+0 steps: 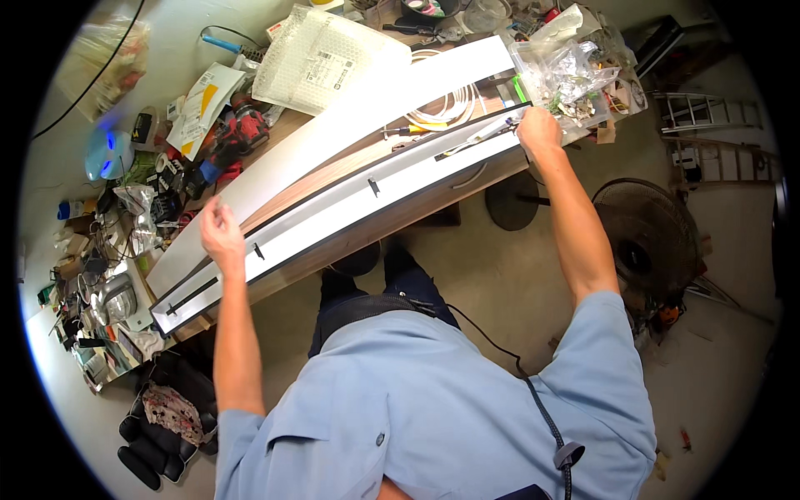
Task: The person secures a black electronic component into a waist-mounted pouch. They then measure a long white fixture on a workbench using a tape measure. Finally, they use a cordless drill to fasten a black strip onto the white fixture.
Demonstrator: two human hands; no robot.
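A long, shallow white channel (333, 206) with black edges lies slantwise along the front of the workbench. Small black clips sit inside it, and a thin wire bundle (477, 142) shows near its right end. My right hand (540, 129) is closed on that right end. Toward the other end, my left hand (222, 233) hovers at the channel's far edge, fingers slightly apart and a little blurred, with nothing visible in them. Behind the channel, a long white strip panel (333, 125) runs across the bench, partly under my left hand's fingers.
A bubble-wrap envelope (321, 62) and a coil of white cable (450, 112) lie at the back. Red power tools (246, 125) and clutter crowd the left. A clear tray of small parts (575, 79) sits at the right. A standing fan (646, 237) is on the floor.
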